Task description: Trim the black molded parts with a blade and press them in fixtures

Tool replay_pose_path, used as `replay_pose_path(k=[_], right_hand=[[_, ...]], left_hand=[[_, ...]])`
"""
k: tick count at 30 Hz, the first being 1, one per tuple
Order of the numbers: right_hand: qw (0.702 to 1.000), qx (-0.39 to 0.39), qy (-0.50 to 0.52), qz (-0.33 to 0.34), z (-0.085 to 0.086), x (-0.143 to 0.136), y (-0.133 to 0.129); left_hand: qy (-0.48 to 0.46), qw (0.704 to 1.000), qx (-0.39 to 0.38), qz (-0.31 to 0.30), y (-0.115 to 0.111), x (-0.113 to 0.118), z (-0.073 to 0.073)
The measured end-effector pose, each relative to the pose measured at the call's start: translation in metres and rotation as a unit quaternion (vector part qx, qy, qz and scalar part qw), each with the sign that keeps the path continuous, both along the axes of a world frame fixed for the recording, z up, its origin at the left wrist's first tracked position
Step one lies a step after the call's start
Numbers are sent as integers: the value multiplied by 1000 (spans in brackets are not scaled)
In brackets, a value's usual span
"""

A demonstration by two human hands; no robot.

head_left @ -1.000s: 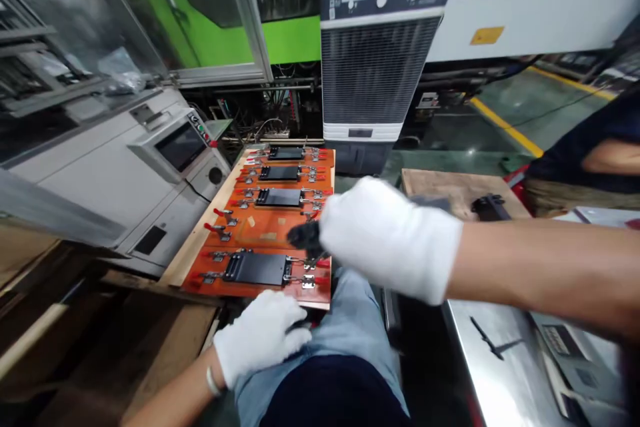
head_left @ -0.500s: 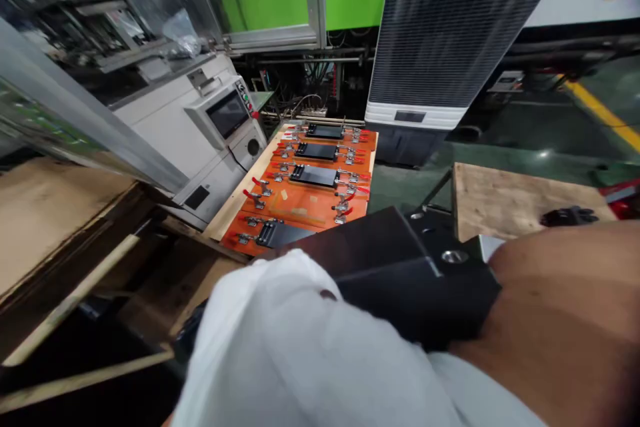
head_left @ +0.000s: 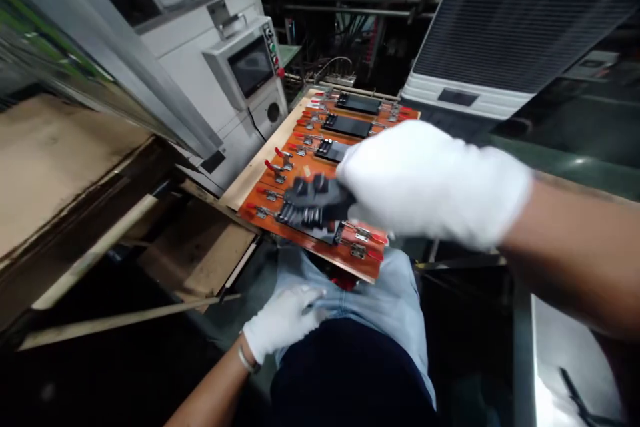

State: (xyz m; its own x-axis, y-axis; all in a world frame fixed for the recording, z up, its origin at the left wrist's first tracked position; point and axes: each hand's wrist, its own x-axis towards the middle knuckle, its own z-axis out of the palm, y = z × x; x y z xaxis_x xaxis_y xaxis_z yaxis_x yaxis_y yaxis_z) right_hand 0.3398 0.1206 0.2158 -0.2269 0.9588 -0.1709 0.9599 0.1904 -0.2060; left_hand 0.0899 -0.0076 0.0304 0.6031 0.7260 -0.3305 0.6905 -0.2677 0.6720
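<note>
My right hand (head_left: 425,180), in a white glove, reaches in from the right over the orange board (head_left: 360,270). Its fingers are closed on a dark block-like part (head_left: 320,197) with raised lugs, blurred by motion; its exact kind cannot be told. Below it a flat black plate (head_left: 320,235) lies on the board between red-handled toggle clamps (head_left: 360,233). Farther back lie more black plates (head_left: 347,125), the nearest partly behind my glove. On the left, a pair of clamps (head_left: 280,163) has raised handles. My gloved left hand (head_left: 287,320) rests on my thigh, fingers spread, holding nothing.
A white machine cabinet with a control screen (head_left: 250,67) stands behind the board's left side. A grey louvred unit (head_left: 520,33) rises at the back right. Wooden shelving (head_left: 60,167) is at the left, and a pale metal surface (head_left: 565,360) at lower right.
The big dark block and the glove close to the camera have gone from the foreground. My right hand now holds the dark part over the board, and my left hand shows on my thigh. The view has tilted down.
</note>
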Motion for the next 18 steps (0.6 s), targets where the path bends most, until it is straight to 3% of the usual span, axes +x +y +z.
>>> replay_pose_path(k=[2,4,9,14,18], right_hand=[[996,4,-67,54,0,-14,43],[990,10,-120,67,-14,-18,87],[998,-51,-23,36,-88,-14,174],[983,-160,92,24,-160,-14,209],[972,-209,109,19,-198,-7,220]], left_hand=[[25,999,-21,5,3,-7,-4],[26,999,-35,27,4,-11,-9],[17,992,-65,107,2,-25,-27],[3,975,-108,193,6,-37,-44],[-4,965,-123,231,10,-42,-57]])
